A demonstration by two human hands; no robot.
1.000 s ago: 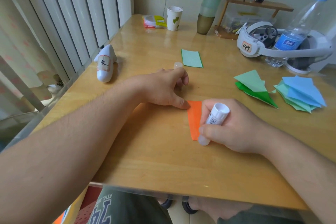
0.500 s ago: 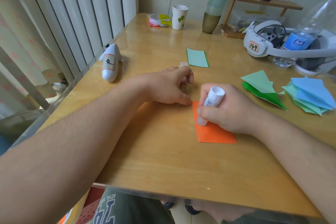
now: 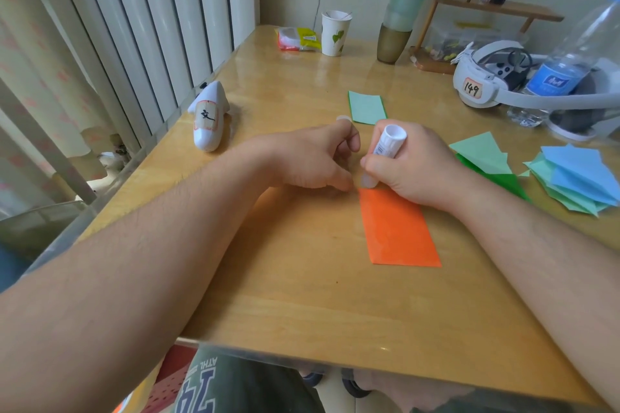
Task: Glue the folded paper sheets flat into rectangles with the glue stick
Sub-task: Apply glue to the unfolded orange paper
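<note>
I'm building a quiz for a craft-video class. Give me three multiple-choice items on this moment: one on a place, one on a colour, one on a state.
1. Where does the small pale green paper rectangle lie?
A. beyond both hands
B. under the orange sheet
C. on the wooden shelf

2. What colour is the flat paper rectangle under the white glue stick?
A. blue
B. orange
C. green

3. What is the right hand doing?
A. resting flat
B. lifting the bottle
C. gripping the glue stick

Answers: 1 A, it lies farther up the wooden table than the hands. 2 B, the sheet is plainly orange. 3 C, its fingers wrap the stick, tip down at the sheet's far edge.
</note>
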